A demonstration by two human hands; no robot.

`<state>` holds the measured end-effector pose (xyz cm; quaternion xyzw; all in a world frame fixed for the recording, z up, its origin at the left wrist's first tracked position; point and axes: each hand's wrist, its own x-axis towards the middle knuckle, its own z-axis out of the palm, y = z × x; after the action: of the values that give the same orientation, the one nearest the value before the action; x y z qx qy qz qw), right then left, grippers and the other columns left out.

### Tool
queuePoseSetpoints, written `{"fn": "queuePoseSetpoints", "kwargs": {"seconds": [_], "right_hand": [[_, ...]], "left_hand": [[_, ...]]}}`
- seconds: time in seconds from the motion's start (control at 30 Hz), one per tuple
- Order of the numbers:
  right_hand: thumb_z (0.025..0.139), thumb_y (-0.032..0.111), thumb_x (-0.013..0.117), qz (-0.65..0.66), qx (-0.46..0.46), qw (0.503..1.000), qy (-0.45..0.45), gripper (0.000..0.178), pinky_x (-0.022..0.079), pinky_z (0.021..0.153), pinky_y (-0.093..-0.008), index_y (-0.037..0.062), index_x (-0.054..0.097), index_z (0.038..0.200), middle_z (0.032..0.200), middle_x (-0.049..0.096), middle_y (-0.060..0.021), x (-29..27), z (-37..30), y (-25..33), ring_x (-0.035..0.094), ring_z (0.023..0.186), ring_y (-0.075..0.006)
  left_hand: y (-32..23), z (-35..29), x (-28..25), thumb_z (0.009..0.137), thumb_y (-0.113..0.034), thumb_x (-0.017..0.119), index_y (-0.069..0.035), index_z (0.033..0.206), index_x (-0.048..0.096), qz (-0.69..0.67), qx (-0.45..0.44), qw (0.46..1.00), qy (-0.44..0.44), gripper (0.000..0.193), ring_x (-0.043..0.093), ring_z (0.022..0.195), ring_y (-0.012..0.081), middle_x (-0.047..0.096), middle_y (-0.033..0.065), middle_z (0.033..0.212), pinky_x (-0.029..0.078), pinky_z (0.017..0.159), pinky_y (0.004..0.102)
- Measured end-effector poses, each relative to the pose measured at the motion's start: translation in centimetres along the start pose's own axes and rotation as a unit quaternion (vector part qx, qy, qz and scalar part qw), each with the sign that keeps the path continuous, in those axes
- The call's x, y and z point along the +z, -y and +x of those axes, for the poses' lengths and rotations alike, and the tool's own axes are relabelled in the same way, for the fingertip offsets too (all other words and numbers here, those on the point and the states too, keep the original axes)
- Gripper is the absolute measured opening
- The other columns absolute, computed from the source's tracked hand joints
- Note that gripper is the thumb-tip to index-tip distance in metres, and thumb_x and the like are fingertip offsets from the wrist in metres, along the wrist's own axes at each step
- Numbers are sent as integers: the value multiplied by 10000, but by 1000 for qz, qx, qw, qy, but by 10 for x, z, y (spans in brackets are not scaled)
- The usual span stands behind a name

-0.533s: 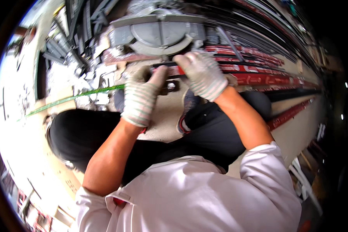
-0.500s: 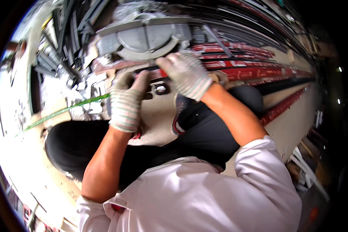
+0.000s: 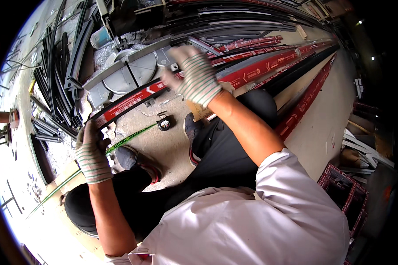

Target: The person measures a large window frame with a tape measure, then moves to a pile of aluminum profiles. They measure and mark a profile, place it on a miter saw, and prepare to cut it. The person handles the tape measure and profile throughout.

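Observation:
My left hand [image 3: 93, 152], in a striped knit glove, is closed on the near-left end of a long profile bar [image 3: 135, 98] wrapped in red and dark film. This bar runs along the front of a grey mitre saw base [image 3: 130, 73] and passes under my right hand [image 3: 194, 77]. Gloved and slightly blurred, that hand hovers over the right end of the saw base, thumb and fingers apart. On the floor between my feet lies a black tape measure [image 3: 164, 123]; its green blade [image 3: 135, 135] stretches left beneath my left hand.
More red-wrapped bars [image 3: 269, 66] extend to the far right, beside a stack of dark profiles [image 3: 234, 20]. Dark offcuts [image 3: 53, 79] are heaped on the left. A wooden block [image 3: 301, 31] lies at the back, and red-wrapped frames [image 3: 347, 190] stand at the right.
My hands have moved apart, the left going left and nearer to me. The red-wrapped bar's end now reaches further left, across the saw's front. The view has also turned.

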<state>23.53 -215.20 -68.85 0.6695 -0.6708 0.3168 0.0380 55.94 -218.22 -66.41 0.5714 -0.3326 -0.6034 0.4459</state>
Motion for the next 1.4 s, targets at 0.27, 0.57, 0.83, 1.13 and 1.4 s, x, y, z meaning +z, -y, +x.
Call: {"fn": "queuePoseSetpoints", "kwargs": {"seconds": [0.27,0.57,0.83,1.13,1.4], "right_hand": [[835,585,779,70,602,742,-285,965,455,1118,-494,-131,468,1400,1390,545,-370,-20,-6,-135,579,1268,-480],[875,679,742,536,634,463,-310,653,562,852,-435,174,576,1253,1135,613,-54,18,-42,-240,590,1031,-189],[862,713,733,477,687,468,-284,812,578,794,-395,193,514,1447,1490,487,-69,32,-26,-176,510,1190,-236],[804,668,817,555,633,465,-275,777,508,828,-467,228,531,1376,1368,498,-30,40,-22,-127,464,1153,-237],[841,676,746,536,568,531,-328,947,459,1019,-524,221,381,1587,1630,353,-83,2,-15,-156,432,1367,-297]], "left_hand": [[-38,17,-56,966,-293,767,-119,1016,761,-53,40,998,-9,181,377,534,-10,508,-103,687,294,474,159],[-77,41,-181,1044,-233,670,-68,1262,712,-41,45,996,65,277,376,571,1,608,-64,817,324,497,147],[-94,66,-294,1073,-255,619,-96,1261,693,-14,81,996,-37,257,367,559,-15,526,-82,741,308,496,142],[-106,100,-376,1095,-216,544,-129,1410,605,-16,102,992,-74,333,348,573,11,426,-69,785,327,504,123],[-107,127,-516,1051,-10,465,-91,1512,511,9,154,986,-61,471,400,657,26,636,-36,1122,373,580,131]]}}
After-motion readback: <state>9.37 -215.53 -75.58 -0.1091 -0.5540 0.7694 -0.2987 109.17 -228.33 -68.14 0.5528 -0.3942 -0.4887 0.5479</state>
